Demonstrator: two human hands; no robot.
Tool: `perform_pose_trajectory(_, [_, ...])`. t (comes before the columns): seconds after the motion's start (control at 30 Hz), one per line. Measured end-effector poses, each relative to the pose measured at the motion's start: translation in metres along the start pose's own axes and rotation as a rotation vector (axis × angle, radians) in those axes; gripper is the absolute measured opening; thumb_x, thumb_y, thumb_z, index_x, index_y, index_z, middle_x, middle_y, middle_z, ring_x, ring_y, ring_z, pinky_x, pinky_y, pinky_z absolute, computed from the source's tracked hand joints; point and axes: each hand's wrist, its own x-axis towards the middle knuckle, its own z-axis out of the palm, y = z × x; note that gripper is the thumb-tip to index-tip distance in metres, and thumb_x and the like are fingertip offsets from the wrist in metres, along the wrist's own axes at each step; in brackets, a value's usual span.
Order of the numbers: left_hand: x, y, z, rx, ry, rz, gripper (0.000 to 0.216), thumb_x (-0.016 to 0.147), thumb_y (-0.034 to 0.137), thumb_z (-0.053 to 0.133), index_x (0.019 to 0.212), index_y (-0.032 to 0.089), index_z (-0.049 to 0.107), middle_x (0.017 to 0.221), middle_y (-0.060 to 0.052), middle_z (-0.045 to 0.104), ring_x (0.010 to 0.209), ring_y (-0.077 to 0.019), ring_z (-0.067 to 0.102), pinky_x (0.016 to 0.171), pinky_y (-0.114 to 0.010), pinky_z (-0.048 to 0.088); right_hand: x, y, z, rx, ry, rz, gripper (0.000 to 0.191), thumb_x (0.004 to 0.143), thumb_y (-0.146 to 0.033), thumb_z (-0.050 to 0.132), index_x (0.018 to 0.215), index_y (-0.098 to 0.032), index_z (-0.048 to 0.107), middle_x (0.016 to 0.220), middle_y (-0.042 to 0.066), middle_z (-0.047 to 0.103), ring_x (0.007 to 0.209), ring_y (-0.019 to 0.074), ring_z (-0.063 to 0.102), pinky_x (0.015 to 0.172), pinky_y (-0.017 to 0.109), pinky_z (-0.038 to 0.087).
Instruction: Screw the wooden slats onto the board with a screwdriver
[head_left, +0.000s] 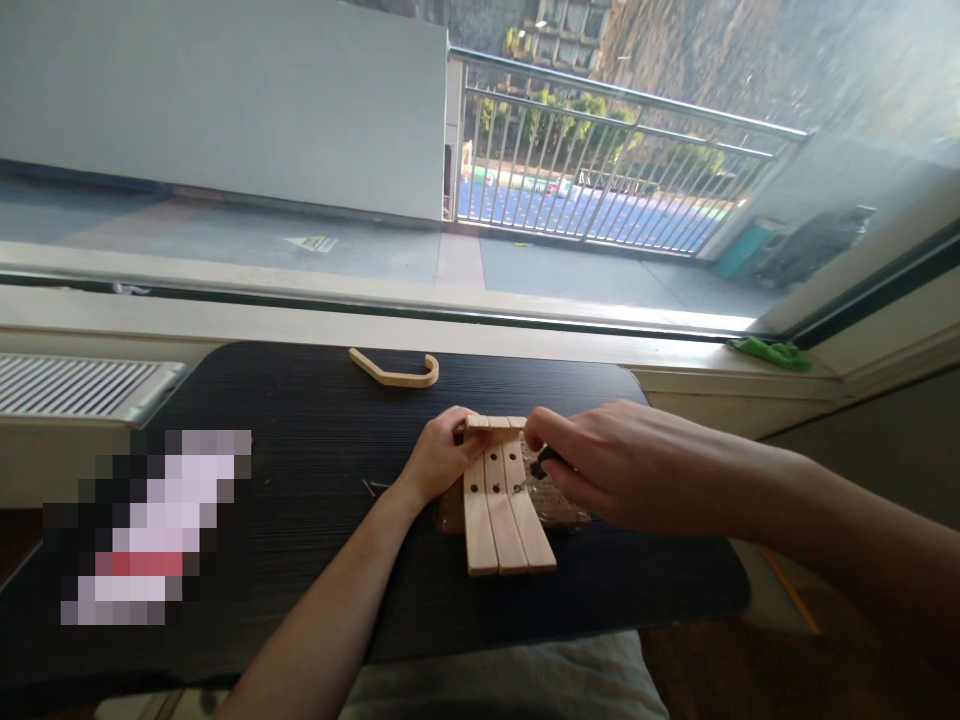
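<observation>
- head view: curved wooden strip [401, 380] beyond the slatted piece [499, 510], thin metal bits [380, 485] left of it
- slatted piece between left hand [444, 455], gripping its far end, and right hand [600, 465], grasping a dark tool [538, 465]

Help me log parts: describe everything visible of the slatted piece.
The slatted piece has three pale, wood-looking slats, angled midway, fanning nearward. Dark spots, perhaps holes, dot it. It sits over brownish wrapping on the black table. The left hand grips its far left; a dark tool in the right hand points at its right slat, contact unclear.
</observation>
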Motion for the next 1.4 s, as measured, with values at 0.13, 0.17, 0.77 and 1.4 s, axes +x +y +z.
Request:
perform_pose_trajectory(0.13, [0.000, 0.000, 0.000, -0.008, 0.001, -0.013, 0.015, 0.081, 0.031, 0.064, 0.080, 0.017, 0.065, 0.081, -0.004, 0.066, 0.075, -0.0169, 0.060, 0.068, -0.026, 0.049, 0.001, -0.002, -0.004, -0.002, -0.029, 0.028, 0.009, 0.090, -0.021, 0.045, 0.094, -0.016, 0.051, 0.053, -0.009, 0.035, 0.043, 0.0090, 0.018, 0.045, 0.029, 0.012])
perform_pose_trajectory(0.17, [0.000, 0.000, 0.000, -0.010, -0.002, -0.019, 0.015, 0.081, 0.032, 0.065, 0.081, 0.017, 0.065, 0.080, -0.004, 0.066, 0.075, -0.0169, 0.060, 0.066, -0.026, 0.049, 0.002, -0.002, -0.005, -0.008, -0.038, 0.030, 0.009, 0.090, -0.020, 0.044, 0.094, -0.015, 0.051, 0.054, -0.008, 0.036, 0.044, 0.0093, 0.018, 0.045, 0.029, 0.013])
perform_pose_trajectory(0.77, [0.001, 0.004, 0.000, -0.026, -0.012, -0.045, 0.016, 0.080, 0.030, 0.064, 0.084, 0.015, 0.066, 0.084, -0.005, 0.067, 0.077, -0.0176, 0.062, 0.069, -0.027, 0.049, 0.005, 0.003, 0.004, -0.049, 0.039, 0.074, 0.018, 0.098, -0.027, 0.045, 0.091, -0.018, 0.058, 0.048, -0.005, 0.044, 0.042, 0.0111, 0.017, 0.042, 0.029, 0.012])
perform_pose_trajectory(1.4, [0.000, 0.004, -0.001, -0.018, -0.013, -0.059, 0.020, 0.079, 0.034, 0.065, 0.083, 0.015, 0.065, 0.078, -0.003, 0.066, 0.072, -0.0156, 0.059, 0.062, -0.024, 0.046, 0.014, 0.000, 0.012, -0.117, 0.041, -0.029, 0.007, 0.092, -0.021, 0.058, 0.090, -0.019, 0.064, 0.070, 0.002, 0.068, 0.050, 0.0126, 0.051, 0.046, 0.032, 0.021])
